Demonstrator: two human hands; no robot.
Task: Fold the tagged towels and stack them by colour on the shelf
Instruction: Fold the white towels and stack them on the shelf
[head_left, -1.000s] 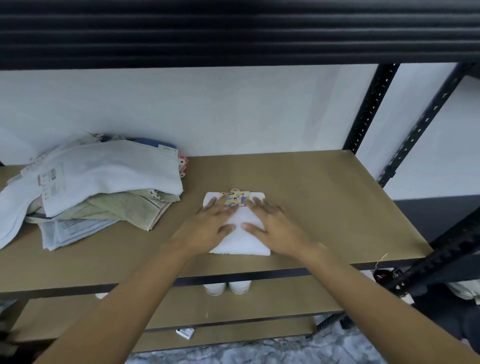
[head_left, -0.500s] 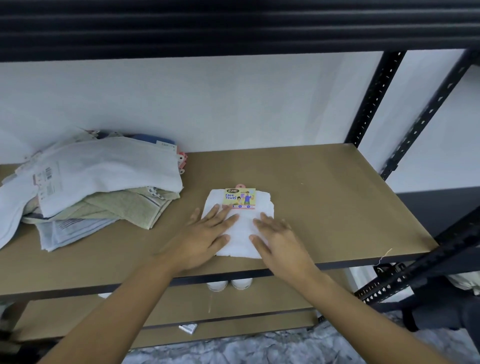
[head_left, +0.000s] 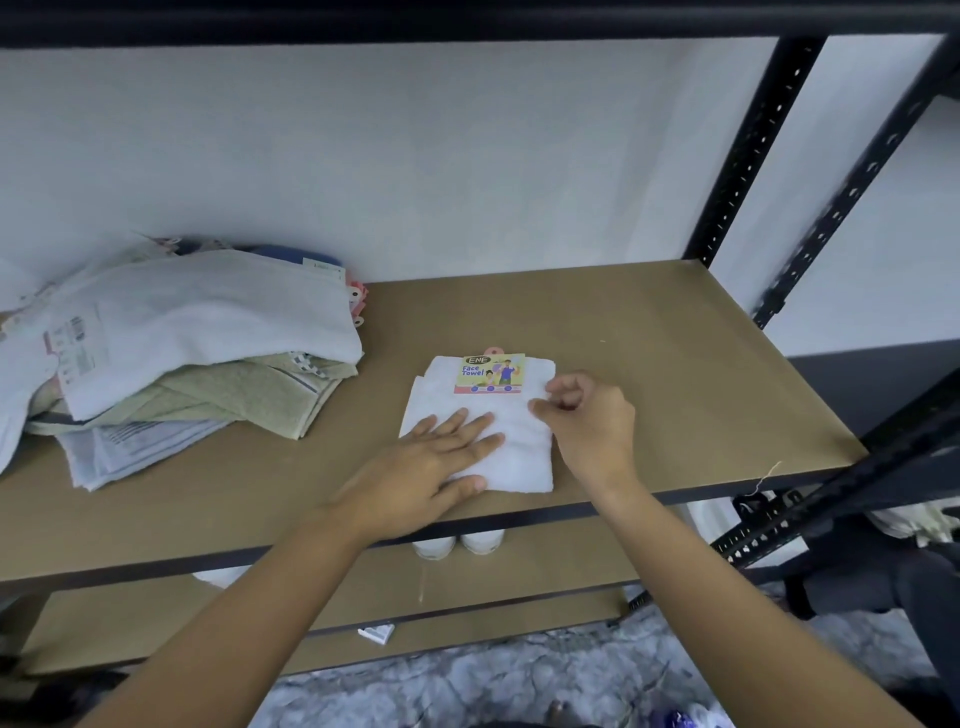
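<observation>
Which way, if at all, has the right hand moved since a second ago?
Yes: the right hand slid rightward, from the towel's middle to its right edge.

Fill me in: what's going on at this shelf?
A person is folding a white towel on the shelf, with its tag facing up. The left hand lies flat on the towel, pressing it down. The right hand has its fingers curled at the towel's right edge; whether it pinches the cloth is unclear. A loose pile of white, green and other towels sits on the left, not yet sorted.
</observation>
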